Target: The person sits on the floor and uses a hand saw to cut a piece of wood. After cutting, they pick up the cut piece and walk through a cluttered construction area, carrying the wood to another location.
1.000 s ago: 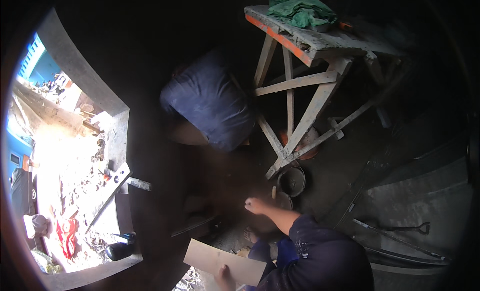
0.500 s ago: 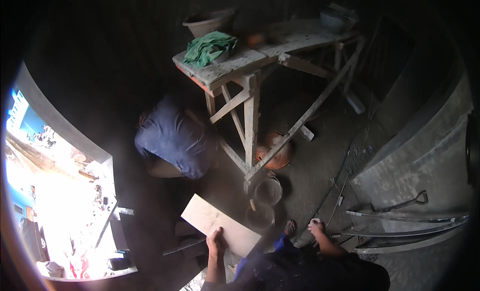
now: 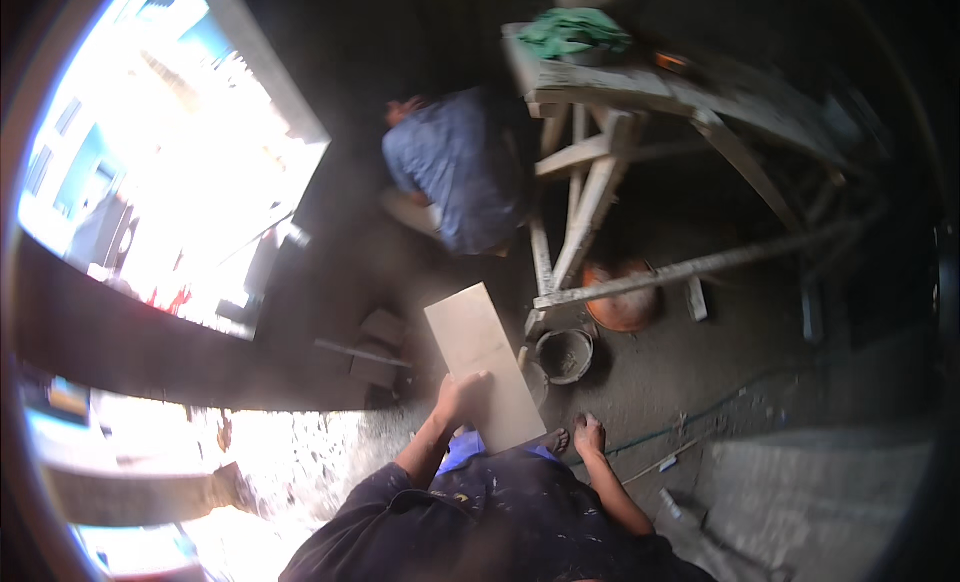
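Note:
My left hand (image 3: 463,400) grips a flat beige rectangular tile (image 3: 488,357) by its left edge, thumb lying on its upper face and the other fingers out of sight underneath. The tile is held out in front of my body at a slant. To the right, my right hand (image 3: 590,436) hangs low with its fingers curled in, and nothing shows in it. Just beyond the tile, a dark round bucket (image 3: 565,356) stands on the floor. A second bucket (image 3: 536,382) is partly hidden behind the tile.
A person in a blue shirt (image 3: 455,172) crouches ahead. Right of them stands a rough wooden trestle table (image 3: 660,90) bearing a green cloth (image 3: 575,32). An orange basin (image 3: 622,297) lies beneath it. A cable (image 3: 690,418) crosses the floor, and flat pieces (image 3: 380,344) lie left.
My view has turned left, so the table and buckets appear farther right. The tile has swung more upright in my left hand. The crouching person now shows an arm reaching down.

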Demonstrator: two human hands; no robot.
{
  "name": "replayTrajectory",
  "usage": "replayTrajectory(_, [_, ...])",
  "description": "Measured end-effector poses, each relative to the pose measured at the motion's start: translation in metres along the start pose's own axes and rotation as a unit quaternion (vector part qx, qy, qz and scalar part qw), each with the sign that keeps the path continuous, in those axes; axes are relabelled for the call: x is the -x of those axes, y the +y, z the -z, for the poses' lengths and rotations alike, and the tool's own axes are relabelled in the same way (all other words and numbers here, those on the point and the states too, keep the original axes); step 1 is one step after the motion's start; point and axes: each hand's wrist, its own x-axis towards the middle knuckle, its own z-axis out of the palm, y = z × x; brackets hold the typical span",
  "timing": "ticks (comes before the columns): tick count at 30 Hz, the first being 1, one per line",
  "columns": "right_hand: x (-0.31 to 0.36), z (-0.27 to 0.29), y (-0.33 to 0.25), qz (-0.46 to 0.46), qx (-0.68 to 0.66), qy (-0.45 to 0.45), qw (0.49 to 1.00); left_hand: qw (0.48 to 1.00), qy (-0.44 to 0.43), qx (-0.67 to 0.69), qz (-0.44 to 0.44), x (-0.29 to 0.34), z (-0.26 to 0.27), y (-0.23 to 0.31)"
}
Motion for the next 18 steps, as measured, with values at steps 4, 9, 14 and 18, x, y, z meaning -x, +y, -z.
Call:
replayTrajectory(4, [0.005,0.032,-0.085,0.113,-0.099,-0.047,0.987,0.995,0.069,0.057,-0.033,0.014,0.007,-0.017])
replayTrajectory(9, [0.021,0.039,-0.155,0.269,-0.056,-0.063,0.96,0.983,0.132,0.119,-0.051,0.018,0.017,-0.029])
replayTrajectory(14, [0.047,0.031,-0.224,0.427,-0.057,-0.106,0.896,0.962,0.234,0.127,-0.054,0.01,0.039,-0.047])
replayTrajectory(18, [0.054,0.004,-0.284,0.426,0.034,-0.152,0.891,0.939,0.286,0.186,-0.041,0.006,0.057,-0.044])
